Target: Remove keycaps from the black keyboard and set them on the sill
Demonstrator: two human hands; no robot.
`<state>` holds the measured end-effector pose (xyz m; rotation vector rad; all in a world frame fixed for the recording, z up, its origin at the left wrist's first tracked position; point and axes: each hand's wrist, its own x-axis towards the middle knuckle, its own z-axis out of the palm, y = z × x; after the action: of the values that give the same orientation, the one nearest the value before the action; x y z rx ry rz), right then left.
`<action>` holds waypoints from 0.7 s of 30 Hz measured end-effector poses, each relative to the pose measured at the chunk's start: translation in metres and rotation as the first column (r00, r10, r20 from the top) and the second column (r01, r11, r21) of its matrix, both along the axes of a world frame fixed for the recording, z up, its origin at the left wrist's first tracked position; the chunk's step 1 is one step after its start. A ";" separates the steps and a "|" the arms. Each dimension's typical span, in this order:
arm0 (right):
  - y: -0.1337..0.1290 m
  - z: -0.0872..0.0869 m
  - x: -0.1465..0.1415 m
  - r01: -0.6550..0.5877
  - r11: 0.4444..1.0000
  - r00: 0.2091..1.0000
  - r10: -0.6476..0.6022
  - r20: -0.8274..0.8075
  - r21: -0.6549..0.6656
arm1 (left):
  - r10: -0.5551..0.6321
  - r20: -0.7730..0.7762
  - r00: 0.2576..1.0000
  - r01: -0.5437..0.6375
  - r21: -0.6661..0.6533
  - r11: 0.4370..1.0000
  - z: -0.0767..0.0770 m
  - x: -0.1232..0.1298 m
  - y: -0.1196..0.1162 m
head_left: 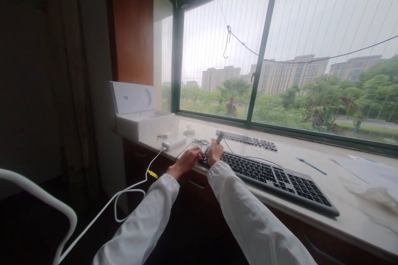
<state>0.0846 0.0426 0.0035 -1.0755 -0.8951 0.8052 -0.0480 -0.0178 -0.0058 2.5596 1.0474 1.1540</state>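
Observation:
A dark grey keyboard (264, 172) lies along the front of the counter, black keys facing up. My left hand (189, 158) is at its left end, fingers bent and closed against the edge. Close beside it, my right hand (215, 151) is wrapped around a dark grey stick-like tool (220, 136), held upright over the keyboard's left end. The tool's lower end is hidden by the hand, so its exact kind is unclear. A thin black cable (263, 159) runs behind the keyboard.
Behind lies a second set of dark keys (248, 138). A blue pen (312, 166) and papers (370, 174) are to the right. An open white box (144, 126), a white power strip (174, 143) and its hanging cord (124, 190) are left. Windows (226, 70) line the back.

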 end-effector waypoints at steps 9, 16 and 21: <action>-0.015 0.003 -0.018 0.004 0.996 0.982 -0.021 0.185 0.091 | -0.065 0.071 0.995 0.069 -0.064 0.996 -0.005 -0.009 0.015; -0.033 0.001 -0.022 -0.031 0.951 0.927 -0.088 0.364 0.308 | -0.042 0.043 0.998 0.044 -0.061 0.997 -0.004 -0.011 0.021; -0.038 0.002 -0.022 0.001 0.946 0.918 -0.129 0.375 0.325 | -0.041 0.033 0.999 0.044 -0.095 0.995 -0.003 -0.010 0.024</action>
<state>0.0630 0.0042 0.0055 -0.9854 -1.2736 0.3687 -0.0584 0.0059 -0.0085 2.4701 1.0109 1.1026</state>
